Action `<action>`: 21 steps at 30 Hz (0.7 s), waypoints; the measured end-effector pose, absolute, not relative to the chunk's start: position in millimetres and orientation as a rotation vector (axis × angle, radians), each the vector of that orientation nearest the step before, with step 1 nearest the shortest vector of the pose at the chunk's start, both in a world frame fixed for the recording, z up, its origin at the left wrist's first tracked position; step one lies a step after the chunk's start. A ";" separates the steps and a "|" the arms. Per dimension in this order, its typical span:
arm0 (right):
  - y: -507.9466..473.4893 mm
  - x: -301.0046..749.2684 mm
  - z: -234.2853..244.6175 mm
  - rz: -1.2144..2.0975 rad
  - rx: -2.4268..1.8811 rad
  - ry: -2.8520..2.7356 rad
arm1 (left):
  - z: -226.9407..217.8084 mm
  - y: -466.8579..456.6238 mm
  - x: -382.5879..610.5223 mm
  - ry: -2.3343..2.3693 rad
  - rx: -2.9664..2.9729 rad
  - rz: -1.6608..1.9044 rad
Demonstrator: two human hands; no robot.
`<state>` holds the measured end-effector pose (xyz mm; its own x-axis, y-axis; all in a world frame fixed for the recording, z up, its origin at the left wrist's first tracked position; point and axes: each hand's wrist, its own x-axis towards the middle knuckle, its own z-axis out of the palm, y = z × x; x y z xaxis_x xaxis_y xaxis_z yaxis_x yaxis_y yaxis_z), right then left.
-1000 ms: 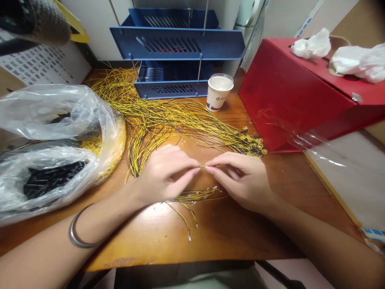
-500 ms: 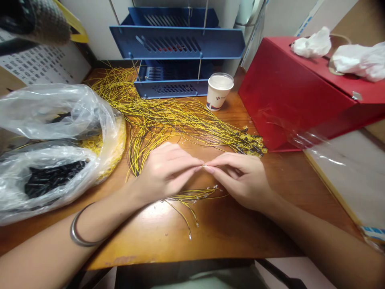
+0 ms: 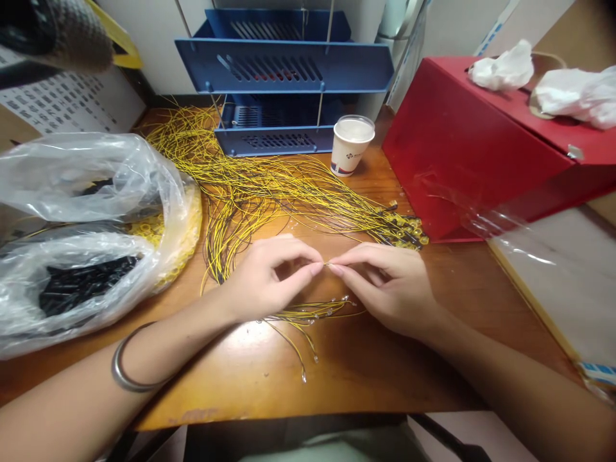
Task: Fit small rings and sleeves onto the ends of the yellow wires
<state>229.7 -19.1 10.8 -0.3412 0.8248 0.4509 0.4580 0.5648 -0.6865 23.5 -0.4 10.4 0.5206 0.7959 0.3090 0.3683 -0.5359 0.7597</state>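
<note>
My left hand [image 3: 269, 282] and my right hand [image 3: 385, 289] meet fingertip to fingertip above the wooden table [image 3: 366, 366]. Both pinch the end of a thin yellow wire [image 3: 327, 264] between thumb and forefinger. Just below the hands lies a small bunch of yellow wires [image 3: 308, 316] with tiny clear tips. Behind the hands a large tangle of yellow and black wires [image 3: 269, 186] spreads across the table toward the back left.
Clear plastic bags [image 3: 81, 237] with black parts and yellow pieces sit at the left. A blue tiered tray rack [image 3: 283, 70] stands at the back, a paper cup [image 3: 351, 146] beside it. A red box [image 3: 476, 141] carrying crumpled tissue fills the right.
My left hand's fingers have curled in a little and the wrist has turned slightly. Both pinches stay on the wire end at the same spot.
</note>
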 end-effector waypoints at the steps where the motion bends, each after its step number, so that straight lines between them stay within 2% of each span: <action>1: -19.1 229.7 11.1 0.570 -1.023 -1.991 | 10.6 -0.6 24.0 0.952 2.054 0.862; 7: -19.1 229.9 12.5 0.538 -1.002 -2.014 | 11.5 -1.9 27.7 0.945 1.789 0.875; 21: -20.4 230.4 14.4 0.548 -1.055 -2.012 | 9.9 -2.0 24.8 0.948 1.841 0.919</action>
<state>230.4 -20.4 14.4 -0.3485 0.8271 0.4409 0.4895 0.5618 -0.6669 24.8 -2.0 9.9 0.4428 0.8694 0.2193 0.2466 -0.3532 0.9025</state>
